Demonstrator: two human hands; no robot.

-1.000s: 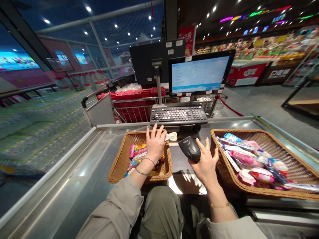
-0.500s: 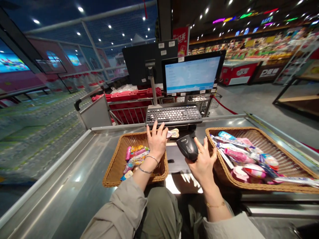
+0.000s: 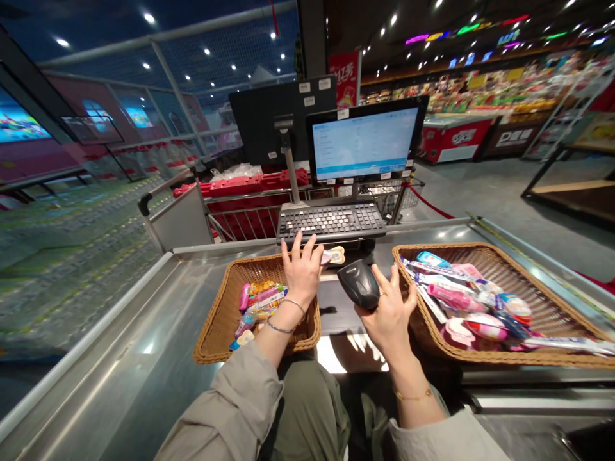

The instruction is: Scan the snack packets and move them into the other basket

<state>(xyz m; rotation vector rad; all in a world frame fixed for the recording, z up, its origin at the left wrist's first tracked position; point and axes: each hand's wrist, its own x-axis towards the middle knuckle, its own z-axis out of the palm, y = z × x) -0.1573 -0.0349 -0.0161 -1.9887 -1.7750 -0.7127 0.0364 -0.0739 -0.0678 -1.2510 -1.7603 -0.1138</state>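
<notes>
My left hand (image 3: pixel 302 272) sits above a wicker basket (image 3: pixel 216 326) of small candy packs, its fingers raised. Between its thumb and index finger it pinches a small pink-and-cream packet (image 3: pixel 335 256). My right hand (image 3: pixel 391 307) holds a black handheld barcode scanner (image 3: pixel 360 285) against its palm, the nose pointing towards the packet. A second wicker basket (image 3: pixel 500 253) lies just right of that hand, filled with larger pink candy toys and long packets (image 3: pixel 464 307).
A black keyboard (image 3: pixel 331 223) and a monitor (image 3: pixel 364 142) stand just beyond the hands, above a metal cart rail (image 3: pixel 250 205) with red crates (image 3: pixel 250 182). A steel counter (image 3: pixel 110 326) runs along the left. Store shelves (image 3: pixel 480 89) fill the back right.
The whole view has drifted slightly, with the scene sliding left in the picture. My hands hold the same packet and scanner, and their positions relative to each other have hardly changed.
</notes>
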